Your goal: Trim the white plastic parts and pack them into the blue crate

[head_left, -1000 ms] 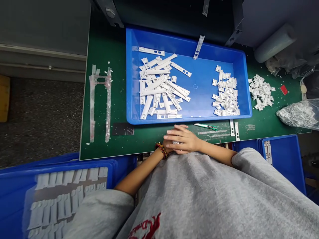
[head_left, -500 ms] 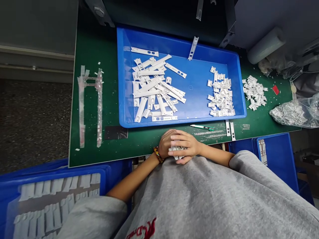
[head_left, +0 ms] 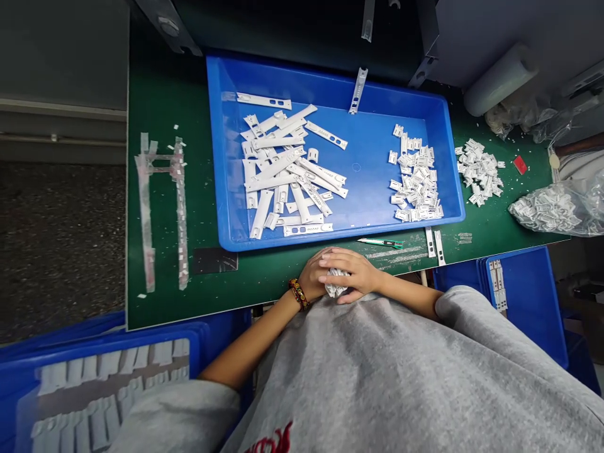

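Observation:
Close to my body, at the front edge of the green table, my left hand (head_left: 312, 277) and my right hand (head_left: 352, 270) are cupped together. Between them is a clump of small white parts (head_left: 336, 284), partly hidden by the fingers. The fingers of both hands are curled round it. A patterned bracelet (head_left: 298, 294) circles the left wrist. Beyond the hands, a blue tray (head_left: 368, 170) holds a heap of long white strips (head_left: 278, 167) on its left side and a pile of small white clips (head_left: 418, 179) on its right.
A green-handled cutter (head_left: 381, 242) lies before the tray, with two white strips (head_left: 435, 246) farther right. Loose clips (head_left: 479, 171) and a filled plastic bag (head_left: 550, 206) sit at the right. Tape strips (head_left: 182, 220) mark the table's left. Blue trays (head_left: 193, 346) stand below the edge.
The view has shifted slightly, so the tray and table sit a little farther left. My hands stay together round the white parts, with the right fingers slightly moved.

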Tool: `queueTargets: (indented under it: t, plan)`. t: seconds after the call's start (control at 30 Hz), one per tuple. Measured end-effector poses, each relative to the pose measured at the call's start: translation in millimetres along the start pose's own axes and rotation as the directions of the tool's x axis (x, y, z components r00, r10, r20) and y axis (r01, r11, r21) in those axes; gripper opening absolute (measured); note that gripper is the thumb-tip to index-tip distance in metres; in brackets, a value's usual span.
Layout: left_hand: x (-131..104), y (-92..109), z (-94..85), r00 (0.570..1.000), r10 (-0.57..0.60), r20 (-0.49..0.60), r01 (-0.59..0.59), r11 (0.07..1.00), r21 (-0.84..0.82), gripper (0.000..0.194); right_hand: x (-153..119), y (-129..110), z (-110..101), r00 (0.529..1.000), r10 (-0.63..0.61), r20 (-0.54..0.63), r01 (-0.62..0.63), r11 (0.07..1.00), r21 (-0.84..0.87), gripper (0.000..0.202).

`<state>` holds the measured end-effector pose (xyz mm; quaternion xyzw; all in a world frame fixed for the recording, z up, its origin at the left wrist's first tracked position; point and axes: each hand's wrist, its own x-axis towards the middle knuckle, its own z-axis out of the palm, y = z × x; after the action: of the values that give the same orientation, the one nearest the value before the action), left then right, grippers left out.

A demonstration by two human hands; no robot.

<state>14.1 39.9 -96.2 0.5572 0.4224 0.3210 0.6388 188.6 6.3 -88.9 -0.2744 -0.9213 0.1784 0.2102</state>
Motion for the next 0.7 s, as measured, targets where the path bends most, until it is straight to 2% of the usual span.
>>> queueTargets:
  t: [0.1, 0.17, 0.23, 0.3, 0.37, 0.47, 0.57, 0.7]
  plan:
    - [-10.6, 4.2, -9.2, 0.992, 0.129, 0.01, -0.13, 0.988, 0.079, 0.014, -25.1, 2.9, -10.8, 0.975, 0.169, -0.145, -0.162, 0.985, 0.059, 0.051]
    - [-20.4, 4.5, -18.2, 0.982, 0.175, -0.074, -0.162, 0.975, 0.153, 0.014, -46.4, 5.0, -20.5, 0.909, 0.315, -0.272, -0.313, 0.948, 0.052, 0.034]
    - [-29.4, 2.4, -27.2, 0.968, 0.205, -0.145, -0.17, 0.96, 0.221, 0.016, -66.8, 6.7, -28.9, 0.854, 0.414, -0.315, -0.445, 0.895, -0.028, 0.026]
    - [-35.9, -0.6, -33.4, 0.96, 0.206, -0.188, -0.157, 0.957, 0.246, 0.024, -82.7, 7.5, -33.6, 0.822, 0.501, -0.272, -0.547, 0.827, -0.131, 0.028]
    - [-39.1, -2.1, -35.6, 0.961, 0.159, -0.227, -0.11, 0.971, 0.214, 0.036, -91.9, 7.7, -34.7, 0.778, 0.59, -0.217, -0.626, 0.758, -0.185, 0.031]
    - [-38.5, 1.2, -33.4, 0.949, 0.086, -0.304, -0.034, 0.985, 0.17, 0.039, -94.0, 8.4, -33.9, 0.72, 0.672, -0.174, -0.693, 0.705, -0.151, 0.029]
    - [-36.1, 8.6, -30.9, 0.954, 0.042, -0.298, 0.0, 0.99, 0.142, 0.022, -87.8, 10.6, -36.1, 0.718, 0.684, -0.131, -0.696, 0.706, -0.129, 0.025]
    - [-37.3, 17.1, -29.5, 0.958, -0.049, -0.281, 0.055, 0.998, 0.013, 0.024, -74.7, 10.8, -41.8, 0.743, 0.661, -0.105, -0.67, 0.732, -0.123, 0.023]
